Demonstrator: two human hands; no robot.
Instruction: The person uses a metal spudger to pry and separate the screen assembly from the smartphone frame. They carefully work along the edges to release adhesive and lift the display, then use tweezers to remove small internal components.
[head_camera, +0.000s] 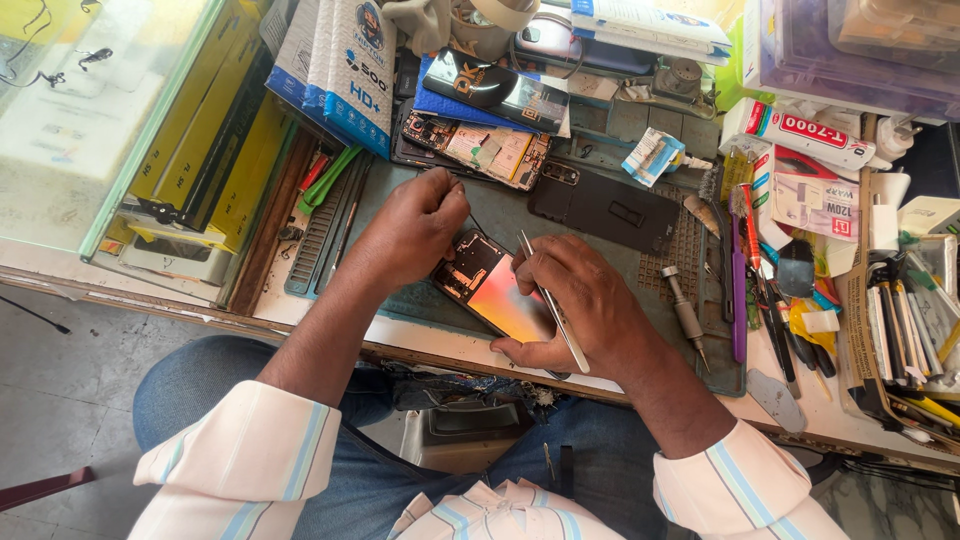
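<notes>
Phone (487, 285), opened with its back off, lay tilted on the grey mat (420, 300) at the near edge of the tabletop (310, 310), its inner parts showing at the far-left end and a glossy panel nearer. The right hand (570, 300) rested on the phone's near-right end, its grip closed around thin metal tweezers (553, 305) that ran from near the thumb up past the fingers, tip pointing far-left. The left hand (415, 228) sat just left of the phone's far end, its grip pinched shut on something too small to make out, the knuckles over the phone's corner. Both arms came in from striped sleeves over blue jeans at the near side.

Just right of the right hand, a screwdriver (685, 312) lay on the mat, and further right stood a purple tool (739, 290) among other hand tools. Beyond the hands, a dark back cover (605, 208) lay flat on the mat. Farther still, a second opened phone (485, 148) showed its boards, with a black box (500, 92) resting above it. At the far left, blue-and-white packets (345, 70) leaned against yellow boxes (215, 130). At the far right, a white glue tube (800, 132) lay on its side.
</notes>
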